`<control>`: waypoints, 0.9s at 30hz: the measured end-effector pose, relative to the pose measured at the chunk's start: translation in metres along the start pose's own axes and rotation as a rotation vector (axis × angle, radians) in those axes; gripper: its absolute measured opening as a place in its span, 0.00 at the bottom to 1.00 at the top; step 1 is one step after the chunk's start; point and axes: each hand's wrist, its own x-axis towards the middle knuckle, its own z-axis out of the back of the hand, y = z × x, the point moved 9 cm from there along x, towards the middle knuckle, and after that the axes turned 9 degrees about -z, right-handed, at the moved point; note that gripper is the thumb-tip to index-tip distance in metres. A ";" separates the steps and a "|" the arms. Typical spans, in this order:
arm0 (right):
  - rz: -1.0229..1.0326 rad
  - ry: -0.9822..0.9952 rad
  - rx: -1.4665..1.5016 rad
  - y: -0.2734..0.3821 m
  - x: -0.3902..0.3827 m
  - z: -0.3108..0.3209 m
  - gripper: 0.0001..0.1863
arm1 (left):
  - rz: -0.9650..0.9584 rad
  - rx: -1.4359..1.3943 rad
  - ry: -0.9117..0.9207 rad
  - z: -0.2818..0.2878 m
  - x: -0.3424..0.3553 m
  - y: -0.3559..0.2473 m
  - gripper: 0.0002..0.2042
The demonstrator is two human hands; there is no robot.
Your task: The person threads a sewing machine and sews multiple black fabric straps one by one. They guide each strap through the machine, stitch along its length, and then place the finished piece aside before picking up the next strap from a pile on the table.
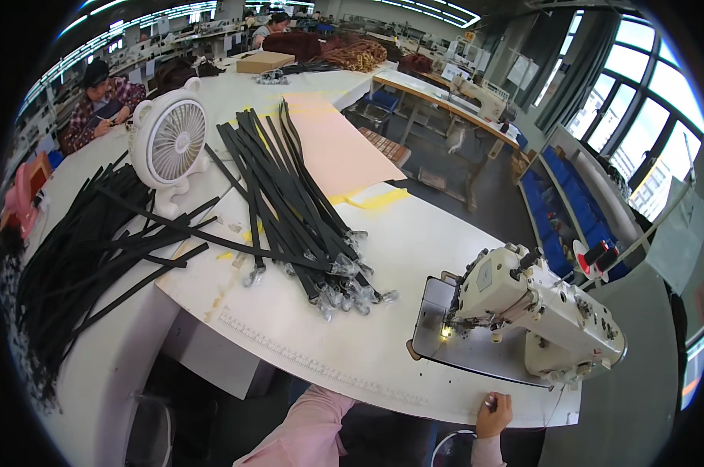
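Observation:
My right hand (494, 414) rests at the front edge of the white work table (383, 350), fingers curled, with a small shiny thing at its fingertips that I cannot make out. It is just in front of the white sewing machine (539, 311), whose needle lamp glows. My left arm in a pink sleeve (309, 428) comes up below the table edge; its hand is hidden. A pile of black straps (290, 194) with wrapped metal buckles (344, 289) lies across the middle of the table.
A second heap of black straps (79, 257) lies at the left beside a white desk fan (169, 144). A peach sheet (336, 148) lies behind. Another person (99, 97) sits far left. Blue bins (570, 218) and a red spool (597, 255) stand at the right.

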 end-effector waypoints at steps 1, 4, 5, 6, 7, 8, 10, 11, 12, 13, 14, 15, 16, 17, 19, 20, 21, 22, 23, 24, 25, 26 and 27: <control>0.021 -0.035 0.002 0.003 0.001 0.003 0.03 | 0.011 0.005 0.002 0.001 -0.004 0.005 0.11; 0.287 -0.192 -0.011 0.034 -0.023 0.016 0.05 | 0.020 0.018 0.028 0.011 -0.022 0.009 0.11; 0.402 -0.251 -0.003 0.049 -0.042 0.015 0.06 | 0.026 0.029 0.043 0.018 -0.038 0.012 0.11; 0.546 -0.143 0.082 0.064 -0.066 0.004 0.09 | 0.007 0.074 0.087 0.020 -0.054 0.015 0.11; 0.565 -0.063 0.206 0.071 -0.092 -0.011 0.13 | -0.026 0.163 0.137 0.028 -0.080 0.016 0.11; 0.562 0.045 0.207 0.073 -0.119 -0.033 0.16 | -0.116 0.303 0.199 0.036 -0.107 0.016 0.11; 0.422 0.284 0.138 0.064 -0.161 -0.084 0.15 | -0.554 0.752 0.313 0.048 -0.164 -0.001 0.11; 0.286 0.458 0.063 0.057 -0.178 -0.110 0.16 | -0.658 0.840 0.336 0.056 -0.191 -0.006 0.11; 0.143 0.589 -0.020 0.049 -0.190 -0.123 0.18 | 0.155 0.462 0.345 0.055 -0.213 0.018 0.10; 0.087 0.653 -0.038 0.046 -0.200 -0.133 0.19 | 0.160 0.497 0.294 0.061 -0.234 0.008 0.08; 0.090 0.661 -0.061 0.043 -0.204 -0.138 0.19 | 0.177 0.543 0.307 0.066 -0.249 0.005 0.08; 0.068 0.692 -0.047 0.047 -0.200 -0.138 0.18 | 0.200 0.585 0.324 0.070 -0.265 0.004 0.09; 0.114 0.656 -0.016 0.053 -0.201 -0.134 0.18 | 0.169 0.626 0.361 0.062 -0.276 -0.001 0.08; 0.164 0.678 0.018 0.055 -0.203 -0.132 0.18 | 0.112 0.696 0.450 0.047 -0.282 -0.003 0.08; 0.203 0.650 0.087 0.054 -0.203 -0.126 0.16 | -0.098 0.939 0.723 0.003 -0.298 -0.023 0.09; 0.171 0.635 0.139 0.049 -0.198 -0.123 0.17 | -0.111 0.922 0.871 -0.033 -0.314 -0.039 0.08; 0.145 0.609 0.193 0.045 -0.194 -0.118 0.17 | -0.093 0.859 1.041 -0.067 -0.330 -0.053 0.09; 0.168 0.592 0.182 0.044 -0.192 -0.114 0.17 | -0.185 0.842 1.213 -0.100 -0.344 -0.073 0.10; 0.196 0.576 0.163 0.042 -0.189 -0.109 0.17 | -0.306 0.792 1.344 -0.133 -0.355 -0.098 0.10; 0.221 0.560 0.126 0.047 -0.183 -0.101 0.15 | -0.390 0.816 1.380 -0.153 -0.354 -0.116 0.10; 0.198 0.577 0.112 0.040 -0.183 -0.101 0.14 | -0.435 0.859 1.337 -0.173 -0.346 -0.130 0.09; 0.111 0.586 0.124 0.029 -0.182 -0.100 0.14 | -0.610 0.928 1.334 -0.194 -0.335 -0.142 0.10; 0.023 0.602 0.145 0.018 -0.184 -0.100 0.14 | -0.811 1.048 1.322 -0.213 -0.323 -0.149 0.10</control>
